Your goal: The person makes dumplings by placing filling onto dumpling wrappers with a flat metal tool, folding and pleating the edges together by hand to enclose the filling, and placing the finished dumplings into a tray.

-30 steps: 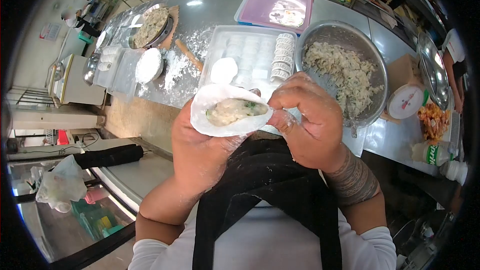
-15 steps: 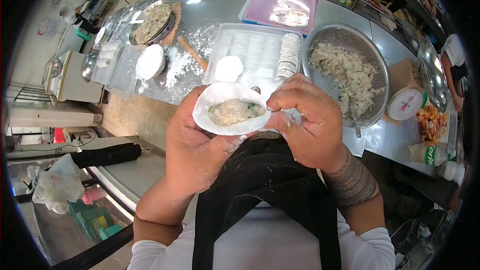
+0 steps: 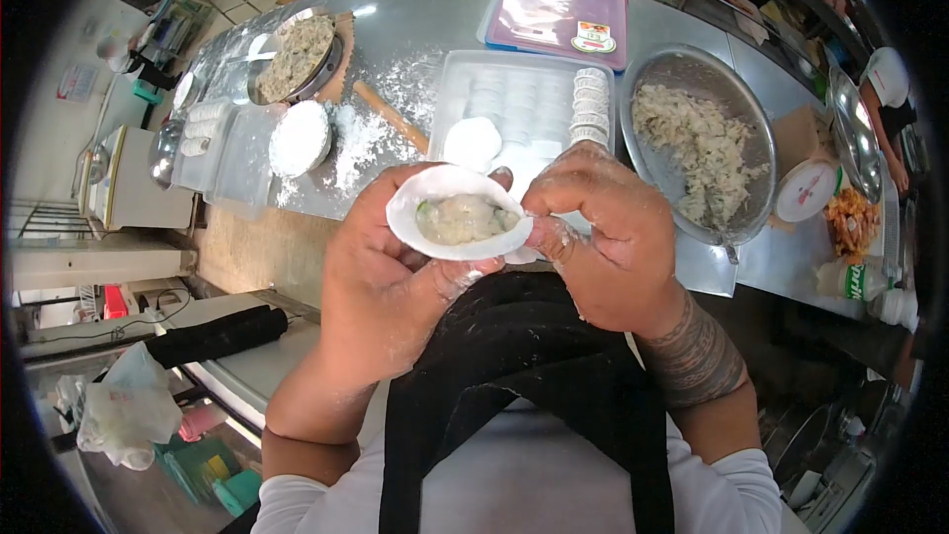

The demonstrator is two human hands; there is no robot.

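Edged slightly right at its left rim since the earlier frame, the open dumpling [image 3: 461, 218] sits mid-frame, cupped in curled fingers of the left hand [image 3: 381, 287] and pinched at its right end by closed fingers of the right hand [image 3: 621, 232], with a plastic tray [image 3: 455, 89] upper centre and a metal bowl [image 3: 692, 67] upper right.

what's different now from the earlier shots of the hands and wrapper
The wrapper's opening looks slightly shorter, its right end drawn in a little. The view has turned slightly, so the tray and metal bowl sit farther right in the picture. Nothing was taken or let go: left hand and right hand keep hold, filling still inside.
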